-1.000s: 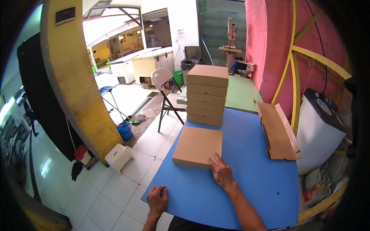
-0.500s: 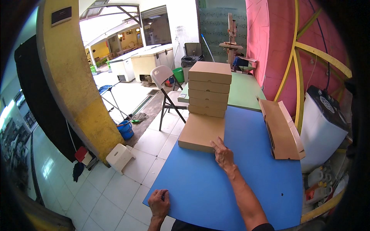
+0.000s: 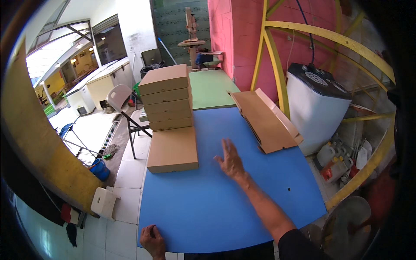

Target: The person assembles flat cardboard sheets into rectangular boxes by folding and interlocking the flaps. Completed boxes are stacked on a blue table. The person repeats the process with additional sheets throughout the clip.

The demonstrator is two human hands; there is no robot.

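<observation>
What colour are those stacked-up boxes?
Plain brown. The stacked boxes show best in the head view.

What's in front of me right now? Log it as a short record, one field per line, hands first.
Left hand: fingers curled, at the blue tabletop's near left corner
Right hand: open, slightly blurred, between the single box and the folded cardboard
Single box: brown cardboard, closed, flat, in front of the stack
Box stack: closed brown cardboard boxes, far left of the tabletop
Folded cardboard: brown, on the tabletop's right side
Beyond: green tabletop
Left: white folding chair, white plastic stool
Right: washing machine
</observation>
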